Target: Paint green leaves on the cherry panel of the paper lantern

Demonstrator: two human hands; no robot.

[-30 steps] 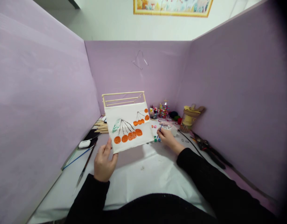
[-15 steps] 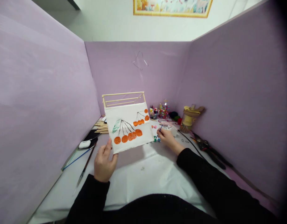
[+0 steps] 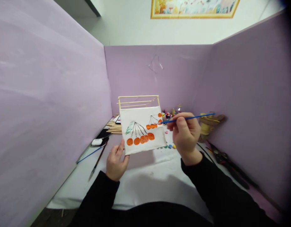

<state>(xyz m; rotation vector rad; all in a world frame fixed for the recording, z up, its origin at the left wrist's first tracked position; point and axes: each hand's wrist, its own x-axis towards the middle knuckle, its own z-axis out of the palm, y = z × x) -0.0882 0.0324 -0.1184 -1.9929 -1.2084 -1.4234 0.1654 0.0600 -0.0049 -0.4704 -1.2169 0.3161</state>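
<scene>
My left hand grips the lower left corner of a wooden frame covered with a white cloth panel. The panel is painted with orange round fruits on dark stems and a green leaf. It is held upright above the table. My right hand is raised beside the panel's right edge, pinching a thin blue paintbrush. The brush lies nearly level, its tip touching the panel near the upper orange cluster.
Purple partition walls enclose a white-covered table. Brushes and a white earbud case lie at the left, wooden sticks behind them. Small paint pots, bead jars and a yellow container stand at the back right; dark tools lie at right.
My right hand lifted the blue brush from the paint pots on the table up to the panel's right side. The view shifted left and down a little.
</scene>
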